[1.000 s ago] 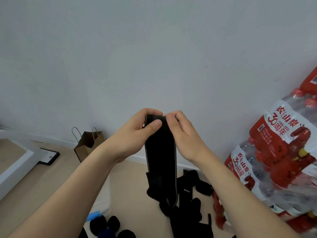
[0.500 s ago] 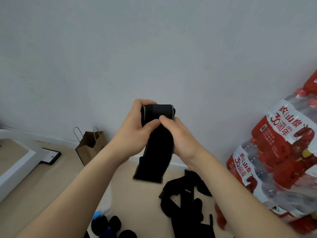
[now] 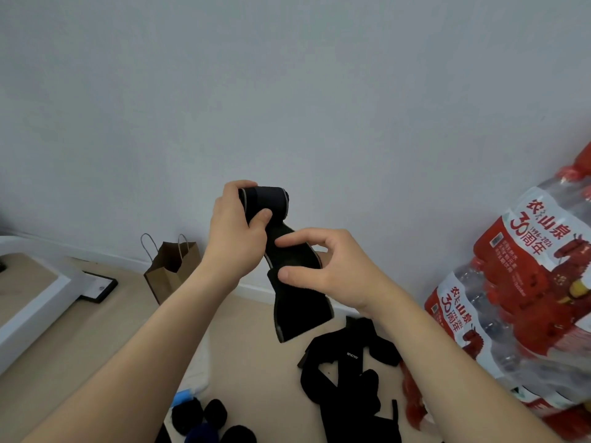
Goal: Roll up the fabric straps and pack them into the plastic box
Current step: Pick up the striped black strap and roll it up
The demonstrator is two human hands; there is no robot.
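head view: the left grip (image 3: 235, 238) is raised in front of the wall (image 3: 287, 91), closed round the rolled end of a black strap (image 3: 295, 310). its fingers curl over the top and far side of the roll and the thumb presses on the near face. the roll lies on its side and shows a thin pale edge at each end. the right grip (image 3: 335, 270) sits lower and just to the right, narrowed to a pinch on the unrolled part of the strap. its thumb is on the near face, the forefinger reaches across above it, and the other fingers curl behind. between the two grips the strap runs in a short curve. below the right thumb the free tail hangs in the air, wider toward its end, clear of the floor (image 3: 96, 346).

on the floor under the right forearm lies a loose heap of black straps (image 3: 348, 378). near the bottom edge of the floor, beside the left forearm, sit several dark rolled straps (image 3: 198, 417). a pale translucent edge shows just above them. i cannot tell whether it is the box.

a brown paper bag (image 3: 172, 266) stands against the wall at the far edge of the floor. red-labelled packs of water bottles (image 3: 527, 298) are stacked at the right edge.
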